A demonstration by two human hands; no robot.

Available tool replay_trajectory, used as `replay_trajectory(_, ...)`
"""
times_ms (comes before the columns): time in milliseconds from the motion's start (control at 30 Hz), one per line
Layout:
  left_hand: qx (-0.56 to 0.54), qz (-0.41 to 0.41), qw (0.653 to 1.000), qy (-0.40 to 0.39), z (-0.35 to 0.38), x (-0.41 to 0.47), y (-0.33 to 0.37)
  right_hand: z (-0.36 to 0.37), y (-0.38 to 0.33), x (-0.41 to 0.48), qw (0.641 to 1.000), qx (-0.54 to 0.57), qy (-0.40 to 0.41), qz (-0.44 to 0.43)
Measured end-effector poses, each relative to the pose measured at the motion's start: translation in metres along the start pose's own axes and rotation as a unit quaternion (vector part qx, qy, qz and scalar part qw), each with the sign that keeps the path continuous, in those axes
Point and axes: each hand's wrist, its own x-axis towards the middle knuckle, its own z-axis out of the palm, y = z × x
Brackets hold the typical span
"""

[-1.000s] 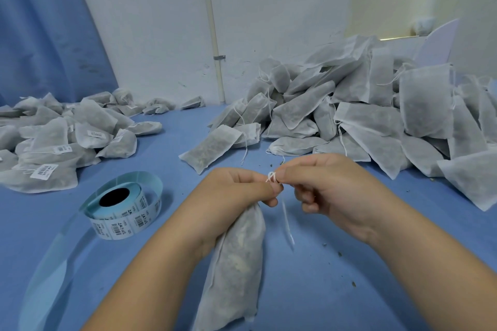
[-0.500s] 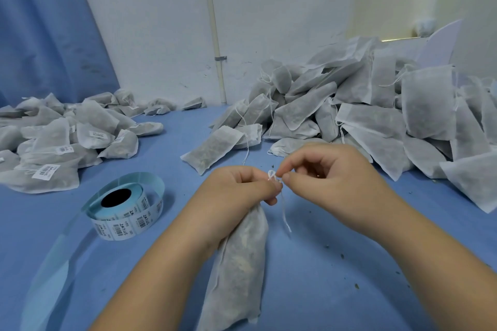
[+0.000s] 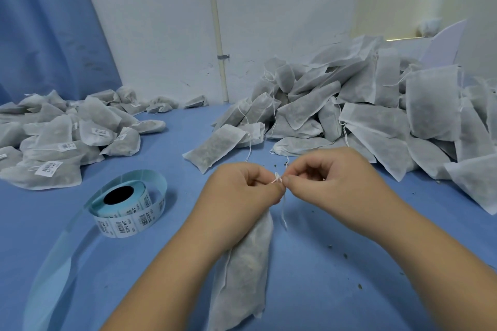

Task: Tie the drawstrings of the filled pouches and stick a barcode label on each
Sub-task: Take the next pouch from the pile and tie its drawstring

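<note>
A filled white mesh pouch (image 3: 243,271) hangs upright over the blue table, its neck gripped in my left hand (image 3: 239,196). My right hand (image 3: 330,180) pinches the white drawstring (image 3: 278,179) right at the pouch's mouth, fingertips meeting those of the left hand. A loose end of the string (image 3: 283,216) dangles below the hands. The roll of barcode labels (image 3: 126,208) lies on the table to the left, with a strip of its blue backing unwound toward the near edge.
A large heap of unlabelled filled pouches (image 3: 376,115) fills the right and back of the blue table (image 3: 336,290). A pile of labelled pouches (image 3: 61,137) sits at the left. One pouch (image 3: 215,146) lies alone in the middle. A white wall and blue curtain stand behind.
My right hand has shifted a little, its fingers working the string at the pouch's mouth. The left hand and the pouch have stayed almost where they were.
</note>
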Motion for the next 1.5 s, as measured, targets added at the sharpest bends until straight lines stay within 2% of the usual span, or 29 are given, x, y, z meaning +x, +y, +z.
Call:
replay_trajectory(233, 0.157, 0.068, 0.984, 0.048, 0.01, -0.002, -0.005, 0.006, 0.004, -0.001, 0.996, -0.091, -0.005, 0.007)
replay_trajectory(533, 0.138, 0.078, 0.987, 0.034, 0.01, 0.001, -0.007, 0.014, 0.005, 0.0, 0.987, -0.151, 0.045, -0.011)
replay_trajectory(733, 0.025, 0.018, 1.0, 0.007, -0.002, 0.004, -0.002, 0.005, 0.005, 0.002, 0.997, -0.046, 0.052, 0.017)
replay_trajectory(900, -0.02, -0.02, 0.999, -0.017, -0.01, 0.004, -0.001, -0.008, 0.006, 0.007, 0.995, 0.036, 0.072, 0.054)
replay_trajectory(1200, -0.053, -0.041, 0.997, -0.032, -0.012, 0.003, 0.003, -0.013, 0.004, 0.007, 0.993, 0.073, 0.048, 0.08)
replay_trajectory(1300, -0.048, -0.041, 0.997, -0.039, -0.011, 0.003, 0.002, -0.01, 0.001, 0.007, 0.975, 0.19, 0.023, 0.112)
replay_trajectory(1400, -0.041, -0.041, 0.997, -0.048, -0.009, 0.003, 0.001, -0.008, 0.0, 0.007, 0.94, 0.308, -0.004, 0.144)
replay_trajectory(1500, -0.042, -0.044, 0.997, -0.048, -0.01, 0.004, 0.0, -0.007, 0.002, 0.007, 0.911, 0.371, -0.004, 0.18)
